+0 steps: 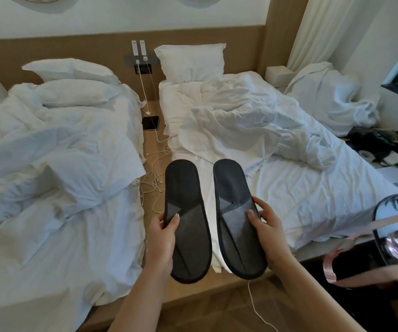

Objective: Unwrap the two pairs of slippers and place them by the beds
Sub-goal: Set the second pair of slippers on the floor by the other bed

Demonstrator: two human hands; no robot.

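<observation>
**A:** So where were the slippers at that point?

**B:** One in each hand, no wrapper on them as far as I could see. Left hand (163,238) had the left slipper (186,221), fingers curled round its edge with the thumb pressed on top. Right hand (265,226) had the right slipper (237,216) pinched the same way. Both were held flat, side by side, toes pointing away, over the gap (151,149) between the beds.

**A:** Why hold them like that?

**B:** My guess is she'd split the pair and was lining them up to set down in that gap, so they'd sit by either bed. No sign of the second pair.

**A:** What was the room like?

**B:** Messy. Left bed (56,149) and right bed (277,149) were both unmade, white duvets bunched up. The floor strip between was light wood with tangled white cables (153,178) and a dark tablet (150,123) lying on it. So she'd probably need to dodge the cables. Dark clutter (377,140) lay past the right bed.
</observation>
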